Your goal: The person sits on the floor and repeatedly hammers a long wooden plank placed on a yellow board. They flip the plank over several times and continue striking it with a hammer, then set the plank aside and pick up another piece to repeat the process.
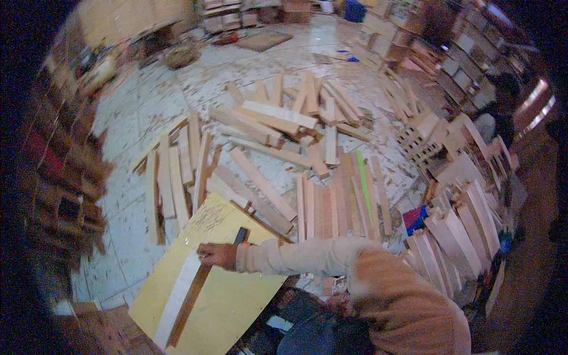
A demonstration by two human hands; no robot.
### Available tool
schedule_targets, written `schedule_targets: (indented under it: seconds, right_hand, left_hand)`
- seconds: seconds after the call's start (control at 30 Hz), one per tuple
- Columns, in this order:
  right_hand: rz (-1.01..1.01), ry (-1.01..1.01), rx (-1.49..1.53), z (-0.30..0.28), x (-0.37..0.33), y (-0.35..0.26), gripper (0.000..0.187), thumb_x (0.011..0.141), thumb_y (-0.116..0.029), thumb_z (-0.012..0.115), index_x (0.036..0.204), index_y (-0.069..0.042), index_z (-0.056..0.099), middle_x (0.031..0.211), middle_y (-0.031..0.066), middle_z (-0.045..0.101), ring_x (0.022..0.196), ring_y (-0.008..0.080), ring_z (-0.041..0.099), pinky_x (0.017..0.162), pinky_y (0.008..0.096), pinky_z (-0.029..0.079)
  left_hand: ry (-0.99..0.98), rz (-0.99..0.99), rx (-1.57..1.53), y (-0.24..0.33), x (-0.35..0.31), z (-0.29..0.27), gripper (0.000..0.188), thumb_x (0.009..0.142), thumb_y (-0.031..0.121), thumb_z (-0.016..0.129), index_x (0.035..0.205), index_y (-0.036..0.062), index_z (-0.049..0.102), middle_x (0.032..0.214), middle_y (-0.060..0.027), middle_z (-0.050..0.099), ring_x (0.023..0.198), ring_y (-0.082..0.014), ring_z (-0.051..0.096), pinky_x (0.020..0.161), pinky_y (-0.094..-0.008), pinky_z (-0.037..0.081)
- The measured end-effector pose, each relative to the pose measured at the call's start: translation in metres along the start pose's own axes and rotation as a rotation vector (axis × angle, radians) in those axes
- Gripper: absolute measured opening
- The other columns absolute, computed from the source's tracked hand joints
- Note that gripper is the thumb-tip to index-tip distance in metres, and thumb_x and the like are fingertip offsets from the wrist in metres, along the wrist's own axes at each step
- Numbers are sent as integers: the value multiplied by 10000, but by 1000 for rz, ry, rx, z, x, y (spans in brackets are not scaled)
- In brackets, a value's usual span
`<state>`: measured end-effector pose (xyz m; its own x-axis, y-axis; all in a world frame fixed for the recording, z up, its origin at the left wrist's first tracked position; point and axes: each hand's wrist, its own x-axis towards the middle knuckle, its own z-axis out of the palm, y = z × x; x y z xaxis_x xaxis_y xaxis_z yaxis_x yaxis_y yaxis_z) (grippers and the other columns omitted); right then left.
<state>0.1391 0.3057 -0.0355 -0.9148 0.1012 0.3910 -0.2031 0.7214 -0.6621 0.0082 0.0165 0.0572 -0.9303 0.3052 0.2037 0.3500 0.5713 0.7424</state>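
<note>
My right hand (218, 255) reaches in from the right in a light sleeve. Its fingers are closed over the upper end of a wooden strip (180, 299), pale on one face and brown along the side. The strip lies slantwise on a yellow board (228, 313), which is tilted in front of my lap. Just beyond the hand a short dark bar (241, 235) sticks out; the hand hides how it joins the strip, if it does. My left hand does not show.
Ahead on the pale tiled floor lies a loose heap of wooden pieces (266, 124). Strips (171, 177) lie left, and a row of boards (337, 204), one with a green edge, lies beyond my arm. Curved wooden pieces (455, 236) are stacked right. Wood shavings litter the floor.
</note>
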Motion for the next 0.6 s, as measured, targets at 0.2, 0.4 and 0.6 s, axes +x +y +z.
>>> schedule_targets:
  seconds: [0.2, 0.4, 0.6]
  right_hand:
    - [509, -12, 659, -5, -1, -5, 233, 946, -148, 522, 1117, 8, 552, 1047, 177, 560, 991, 308, 565, 876, 352, 458]
    - [-13, 105, -143, -23, -6, -24, 299, 776, 44, 643, 1069, -3, 602, 1057, 192, 573, 887, 333, 623, 736, 358, 539]
    - [3, 121, -134, -37, 3, -37, 289, 801, -18, 659, 1083, -49, 608, 1089, 172, 577, 950, 356, 614, 789, 381, 525]
  left_hand:
    - [67, -130, -392, 31, -5, -38, 285, 966, 96, 501, 1223, -15, 556, 1327, -126, 516, 1080, -269, 581, 881, -365, 531]
    - [-133, 423, -417, 83, 27, 97, 221, 798, -26, 636, 1003, 29, 700, 960, -118, 635, 884, -240, 631, 777, -308, 535]
    - [-208, 427, -398, 85, 12, 136, 132, 799, 42, 669, 931, 27, 667, 897, -121, 654, 835, -269, 644, 725, -331, 523]
